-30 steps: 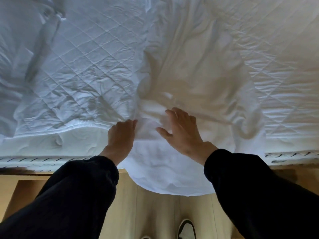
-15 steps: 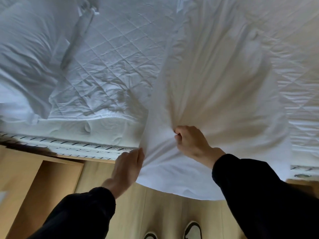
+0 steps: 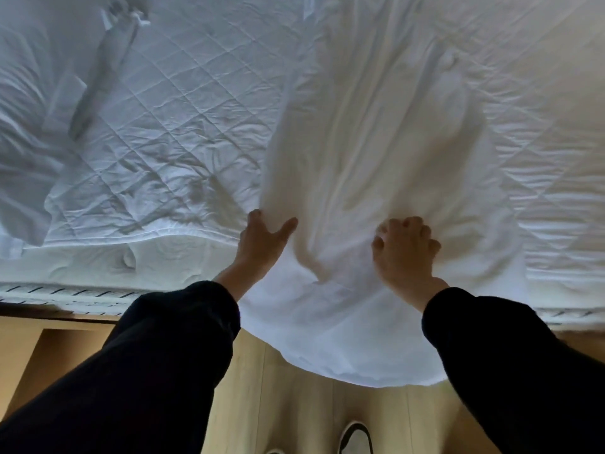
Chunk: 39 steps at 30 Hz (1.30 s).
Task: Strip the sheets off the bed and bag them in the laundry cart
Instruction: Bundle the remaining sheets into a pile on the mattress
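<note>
I am partway through stripping: the sheet [image 3: 366,136] lies gathered in a long bunch across the quilted pad [image 3: 170,119] of the bed [image 3: 137,260], its near end spilling over the edge toward the floor [image 3: 281,398]. My left hand [image 3: 262,247] pinches its side fold between thumb and fingers; my right hand [image 3: 404,253] grips a fistful. Next, I judge, I need a firm pull toward me to free the far end. The cart is out of view.
</note>
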Each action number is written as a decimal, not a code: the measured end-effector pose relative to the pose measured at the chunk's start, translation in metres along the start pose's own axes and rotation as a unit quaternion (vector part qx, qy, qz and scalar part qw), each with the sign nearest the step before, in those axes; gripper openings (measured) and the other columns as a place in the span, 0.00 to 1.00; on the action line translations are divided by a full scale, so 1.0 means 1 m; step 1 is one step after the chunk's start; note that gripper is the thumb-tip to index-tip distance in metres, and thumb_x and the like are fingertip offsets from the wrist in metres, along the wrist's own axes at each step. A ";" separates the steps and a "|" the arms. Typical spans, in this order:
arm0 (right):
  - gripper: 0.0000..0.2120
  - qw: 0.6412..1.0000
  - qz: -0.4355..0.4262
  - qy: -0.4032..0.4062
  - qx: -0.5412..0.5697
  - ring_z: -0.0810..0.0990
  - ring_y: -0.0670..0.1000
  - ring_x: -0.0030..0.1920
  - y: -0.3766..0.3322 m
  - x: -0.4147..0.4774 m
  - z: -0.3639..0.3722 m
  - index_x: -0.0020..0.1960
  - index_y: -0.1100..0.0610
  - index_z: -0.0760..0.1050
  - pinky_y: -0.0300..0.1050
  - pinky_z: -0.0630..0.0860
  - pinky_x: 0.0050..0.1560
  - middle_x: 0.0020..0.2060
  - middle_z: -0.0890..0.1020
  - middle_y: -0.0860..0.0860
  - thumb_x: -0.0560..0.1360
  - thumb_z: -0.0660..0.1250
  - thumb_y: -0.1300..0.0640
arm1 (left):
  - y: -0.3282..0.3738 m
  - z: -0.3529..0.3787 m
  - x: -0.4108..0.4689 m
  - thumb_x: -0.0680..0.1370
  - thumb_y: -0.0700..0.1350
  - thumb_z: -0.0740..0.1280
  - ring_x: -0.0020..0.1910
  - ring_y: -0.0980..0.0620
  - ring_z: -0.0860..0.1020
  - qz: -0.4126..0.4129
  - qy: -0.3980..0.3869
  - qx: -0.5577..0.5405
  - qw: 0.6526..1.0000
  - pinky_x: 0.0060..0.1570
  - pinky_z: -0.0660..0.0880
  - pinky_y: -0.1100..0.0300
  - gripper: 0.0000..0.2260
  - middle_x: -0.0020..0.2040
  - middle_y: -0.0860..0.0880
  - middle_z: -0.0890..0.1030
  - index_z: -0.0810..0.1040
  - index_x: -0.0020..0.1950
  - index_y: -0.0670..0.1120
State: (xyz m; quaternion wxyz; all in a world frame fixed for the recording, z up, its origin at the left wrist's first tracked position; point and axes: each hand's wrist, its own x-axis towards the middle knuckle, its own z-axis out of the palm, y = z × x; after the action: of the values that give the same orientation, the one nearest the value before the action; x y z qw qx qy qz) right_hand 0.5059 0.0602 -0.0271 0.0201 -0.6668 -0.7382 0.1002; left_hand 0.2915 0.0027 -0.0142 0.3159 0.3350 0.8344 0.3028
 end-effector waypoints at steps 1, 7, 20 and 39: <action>0.16 0.999 0.041 0.013 -0.005 0.67 0.63 0.61 0.013 0.009 -0.002 0.59 0.58 0.72 0.58 0.65 0.60 0.60 0.69 0.61 0.76 0.61 0.50 | 0.006 0.005 0.006 0.72 0.59 0.71 0.59 0.43 0.76 -0.006 0.011 -0.009 1.000 0.50 0.71 0.58 0.32 0.60 0.44 0.78 0.68 0.67 0.41; 0.40 0.964 0.255 -0.005 0.071 0.56 0.63 0.72 0.088 0.055 0.000 0.75 0.59 0.51 0.69 0.52 0.69 0.70 0.59 0.66 0.74 0.60 0.38 | 0.034 0.029 0.041 0.71 0.64 0.69 0.56 0.39 0.77 -0.038 0.070 0.028 0.996 0.50 0.73 0.54 0.33 0.57 0.41 0.78 0.69 0.62 0.39; 0.39 0.941 0.328 -0.013 0.084 0.63 0.63 0.68 0.115 0.056 -0.024 0.68 0.63 0.60 0.60 0.59 0.66 0.65 0.65 0.64 0.70 0.68 0.38 | 0.047 0.011 0.026 0.84 0.53 0.52 0.54 0.35 0.75 0.007 0.072 0.075 0.995 0.43 0.65 0.55 0.25 0.56 0.32 0.77 0.74 0.59 0.32; 0.30 0.969 0.213 -0.074 0.103 0.76 0.66 0.56 0.108 -0.056 -0.037 0.62 0.64 0.71 0.52 0.71 0.52 0.54 0.77 0.65 0.79 0.47 0.40 | -0.023 -0.050 -0.033 0.83 0.49 0.50 0.56 0.32 0.74 -0.004 0.084 0.220 0.972 0.49 0.67 0.50 0.21 0.57 0.32 0.76 0.75 0.61 0.37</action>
State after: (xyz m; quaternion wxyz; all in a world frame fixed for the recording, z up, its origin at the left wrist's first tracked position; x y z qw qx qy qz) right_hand 0.6241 0.0194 -0.0044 0.0122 -0.7935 -0.5643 0.2274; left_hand 0.2653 -0.0502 0.0111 0.1643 0.3663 0.9055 0.1376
